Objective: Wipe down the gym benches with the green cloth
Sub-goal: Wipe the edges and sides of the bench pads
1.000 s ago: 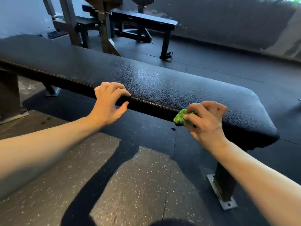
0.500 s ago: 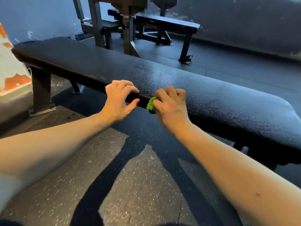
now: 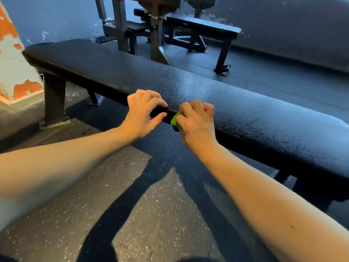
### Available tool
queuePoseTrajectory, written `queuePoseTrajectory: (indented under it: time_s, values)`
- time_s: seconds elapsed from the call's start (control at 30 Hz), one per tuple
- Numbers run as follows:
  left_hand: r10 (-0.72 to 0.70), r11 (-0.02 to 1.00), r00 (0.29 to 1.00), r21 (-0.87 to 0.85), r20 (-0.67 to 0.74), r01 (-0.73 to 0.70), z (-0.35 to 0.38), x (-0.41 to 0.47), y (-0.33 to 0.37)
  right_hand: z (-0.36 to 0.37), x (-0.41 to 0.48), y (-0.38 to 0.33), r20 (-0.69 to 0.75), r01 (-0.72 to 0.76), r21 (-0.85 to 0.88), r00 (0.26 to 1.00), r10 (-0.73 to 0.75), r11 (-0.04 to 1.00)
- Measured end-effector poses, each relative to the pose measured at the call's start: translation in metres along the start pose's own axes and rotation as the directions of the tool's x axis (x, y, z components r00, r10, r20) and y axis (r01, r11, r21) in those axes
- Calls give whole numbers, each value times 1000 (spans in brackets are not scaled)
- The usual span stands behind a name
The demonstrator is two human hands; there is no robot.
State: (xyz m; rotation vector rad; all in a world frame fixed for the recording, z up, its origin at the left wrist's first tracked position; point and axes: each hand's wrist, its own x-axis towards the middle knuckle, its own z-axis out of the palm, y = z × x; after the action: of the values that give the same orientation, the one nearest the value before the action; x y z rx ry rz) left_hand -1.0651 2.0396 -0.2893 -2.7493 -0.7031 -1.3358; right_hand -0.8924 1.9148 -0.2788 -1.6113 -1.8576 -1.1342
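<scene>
Right hand (image 3: 196,121) clenches bunched green cloth (image 3: 175,122) against the long black padded bench's (image 3: 245,118) near edge; left hand (image 3: 143,112) loose (grasping nothing); far black bench (image 3: 204,27) seemingly untouched.

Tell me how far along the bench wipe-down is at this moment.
Done: nothing confirmable; the near bench top shows sheen but no clear wiped trail. In hand: the right hand grips the bunched green cloth against that bench's near edge, about mid-length; the left hand sits beside it, fingers loosely curled, holding nothing. Left: likely the rest of that edge, and the far bench behind.
</scene>
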Motion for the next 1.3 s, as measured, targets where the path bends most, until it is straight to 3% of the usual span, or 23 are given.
queuePoseTrajectory:
  time_s: [0.3,0.57,0.73,0.9,1.0,1.07,1.17,1.27,1.3]
  values:
    - [122,991,992,-52,23,-121,12,9,40,-47,-44,45,72,3,-22,997,-2,1000]
    - [293,946,954,-161,62,-280,56,21,145,-135,-139,114,157,-184,-64,969,192,981]
    - [279,950,955,-171,97,-260,70,30,190,-167,-177,136,168,-275,-128,941,294,953]
    - [235,967,948,-148,214,-206,62,40,215,-208,-198,163,315,-348,-184,865,390,919]
    - [74,996,934,-72,350,-52,54,39,234,-229,-207,176,405,-428,-262,765,501,865]
    - [-89,996,875,40,475,79,46,46,251,-246,-202,181,433,-540,-304,656,618,785]
    - [-308,950,653,192,692,245,22,63,291,-279,-179,177,455,-740,-335,414,788,583]
    - [-396,866,411,185,821,464,-9,86,341,-315,-129,169,520,-924,-280,82,850,260]
    - [-404,812,310,182,860,554,-22,97,358,-331,-107,168,559,-960,-231,2,829,158]
